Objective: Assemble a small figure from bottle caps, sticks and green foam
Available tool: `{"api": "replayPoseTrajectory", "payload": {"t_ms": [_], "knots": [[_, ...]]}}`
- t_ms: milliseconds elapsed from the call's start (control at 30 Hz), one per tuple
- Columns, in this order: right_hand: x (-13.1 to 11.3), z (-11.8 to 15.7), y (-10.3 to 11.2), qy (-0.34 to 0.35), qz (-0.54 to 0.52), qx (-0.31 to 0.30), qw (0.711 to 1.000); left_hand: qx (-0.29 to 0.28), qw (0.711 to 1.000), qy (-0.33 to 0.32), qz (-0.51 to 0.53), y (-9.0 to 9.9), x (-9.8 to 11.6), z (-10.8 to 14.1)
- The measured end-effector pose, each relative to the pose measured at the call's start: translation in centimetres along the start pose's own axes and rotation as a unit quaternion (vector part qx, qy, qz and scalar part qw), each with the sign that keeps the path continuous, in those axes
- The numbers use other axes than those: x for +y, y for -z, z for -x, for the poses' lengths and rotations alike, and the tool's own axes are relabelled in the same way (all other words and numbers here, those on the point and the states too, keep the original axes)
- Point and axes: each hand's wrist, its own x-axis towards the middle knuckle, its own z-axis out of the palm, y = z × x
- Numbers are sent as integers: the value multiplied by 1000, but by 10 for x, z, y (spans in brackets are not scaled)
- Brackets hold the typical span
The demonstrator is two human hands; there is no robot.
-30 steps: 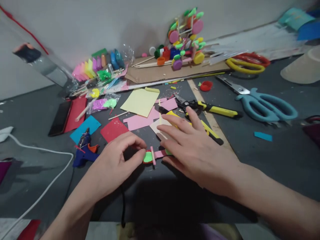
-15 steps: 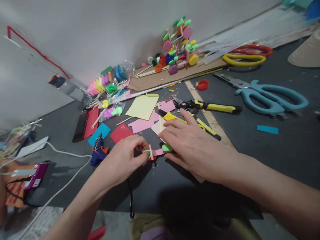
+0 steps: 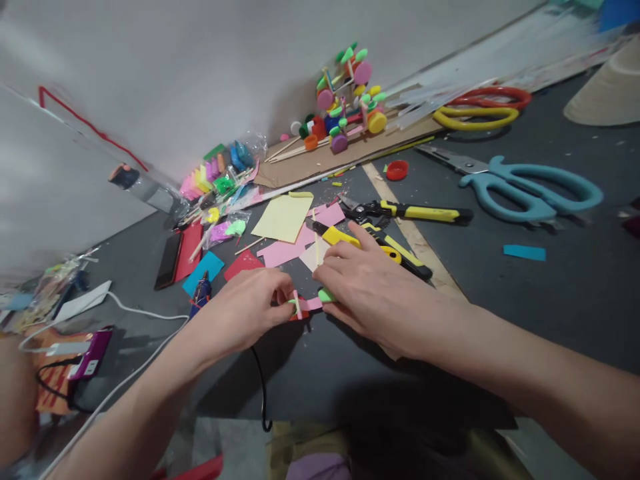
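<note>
A small craft piece (image 3: 311, 305) of pink strip, short stick and green and red discs lies between my hands, low over the dark table. My left hand (image 3: 253, 303) pinches its left end, thumb and fingertips at the green part beside the upright stick. The right end, a light green disc (image 3: 326, 295), sits between the thumb and fingers of my right hand (image 3: 373, 290), whose index finger sticks out forward. Just beyond my right hand is a yellow cutter (image 3: 340, 236). The blue glue gun (image 3: 201, 293) is partly hidden behind my left forearm.
Pliers (image 3: 415, 211), blue-handled scissors (image 3: 520, 187) and a red ring (image 3: 397, 170) lie to the right. Coloured paper (image 3: 283, 217) is ahead. A colourful wheeled model (image 3: 345, 100) stands by the wall. A white cable (image 3: 145, 363) crosses the left; another person's arm (image 3: 15, 400) shows there.
The view has shifted slightly, so the table items sit a little differently in the picture. Both hands keep their hold on the piece; my left forearm now covers more of the glue gun.
</note>
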Motion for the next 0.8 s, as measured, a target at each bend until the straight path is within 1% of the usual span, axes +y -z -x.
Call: {"api": "replayPoseTrajectory", "payload": {"t_ms": [200,533,600,700,800], "knots": [[-1,-1,0,0,2,5,1000,4,1000,-1,-19,1,5,-1],[-1,-2,3,-12,-4,-13,1000,15,1000,-3,-6,-1,1,-1],[0,-2,5,-9,-7,-17,1000,10,1000,-11,3,1,-2,2],[0,-2,6,-3,-10,-22,1000,8,998,-16,54,6,-12,8],[1,-1,5,0,-17,-3,1000,23,993,-22,110,5,-25,16]]}}
